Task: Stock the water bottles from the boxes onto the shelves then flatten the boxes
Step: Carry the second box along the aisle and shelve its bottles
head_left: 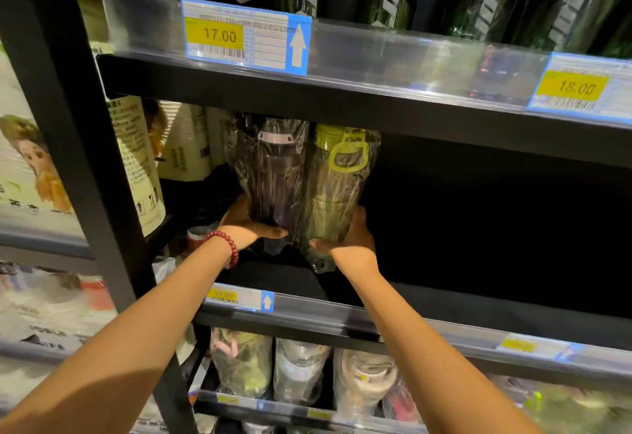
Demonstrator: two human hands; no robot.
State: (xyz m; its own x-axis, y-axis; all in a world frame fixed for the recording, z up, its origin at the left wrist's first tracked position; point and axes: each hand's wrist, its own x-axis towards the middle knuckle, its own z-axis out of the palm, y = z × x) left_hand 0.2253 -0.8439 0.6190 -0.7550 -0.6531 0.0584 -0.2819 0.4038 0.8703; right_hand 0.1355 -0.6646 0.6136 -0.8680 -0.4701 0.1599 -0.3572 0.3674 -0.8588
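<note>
two bottles (304,180) side by side on shelf (478,300)

Lower price tag (222,295) blurred, illegible.

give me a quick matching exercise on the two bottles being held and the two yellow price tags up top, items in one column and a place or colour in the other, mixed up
Items:
1. dark bottle
2. green bottle
3. 17.00 price tag
4. 18.00 price tag

Matches:
A. far right of the upper shelf rail
B. held by the left hand
C. yellow-green lid with a loop
D. beside a white arrow

Pairs: 1-B, 2-C, 3-D, 4-A
</note>
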